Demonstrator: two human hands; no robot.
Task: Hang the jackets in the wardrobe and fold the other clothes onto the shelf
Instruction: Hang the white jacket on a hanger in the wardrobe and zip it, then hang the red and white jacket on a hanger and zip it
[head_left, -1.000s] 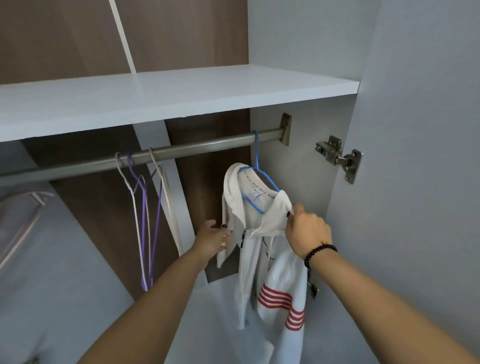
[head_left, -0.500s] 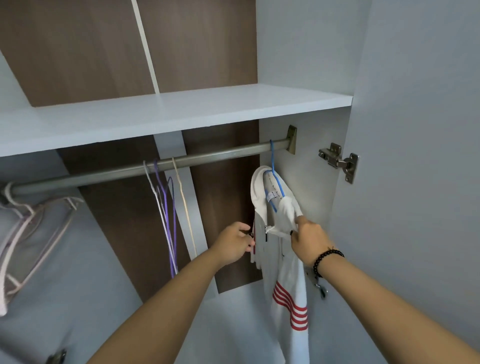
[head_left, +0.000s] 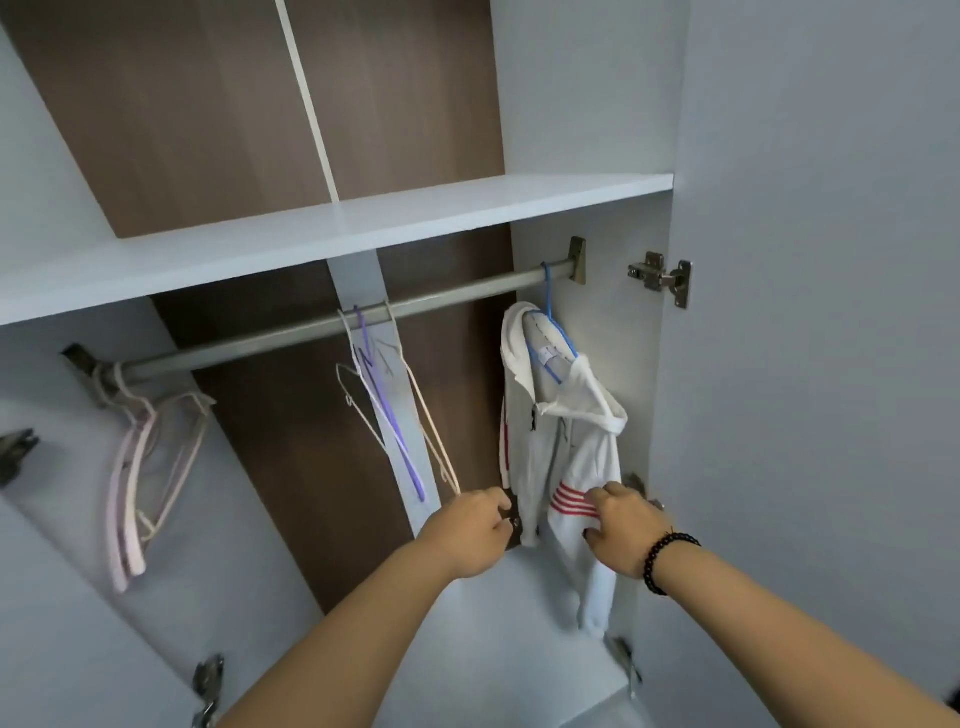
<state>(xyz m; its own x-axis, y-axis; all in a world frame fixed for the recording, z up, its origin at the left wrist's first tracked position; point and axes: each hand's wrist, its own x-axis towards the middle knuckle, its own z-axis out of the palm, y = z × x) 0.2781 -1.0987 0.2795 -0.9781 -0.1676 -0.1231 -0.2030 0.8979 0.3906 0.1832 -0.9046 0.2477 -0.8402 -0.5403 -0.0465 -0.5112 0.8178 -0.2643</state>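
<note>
presently, item one: white hooded jacket (head_left: 563, 447) with red stripes, hung on a blue hanger (head_left: 553, 332) at the far right end of the wardrobe rail (head_left: 291, 335), close against the side panel. left hand (head_left: 470, 535): fingers curled, pinching the jacket's lower front edge near a dark zip piece. right hand (head_left: 623, 530): fingers bent over the striped sleeve, pressing or lightly gripping it; how firmly, cannot tell. step in hand, by judgement: straightening the hung garment. to do it well, draw both front edges down evenly so the shoulders sit square on the hanger, and free the hood, which slumps forward over the right shoulder. item two: shelf (head_left: 332, 234) above the rail, white, nothing seen on it. item three: loose wire hangers, white and purple (head_left: 387, 410), mid-rail, just beside the left hand; likely to snag a knuckle or swing. item four: pink hangers (head_left: 137, 467), far left end. item five: door hinge (head_left: 662, 275) on the open right door, near the jacket.
</note>
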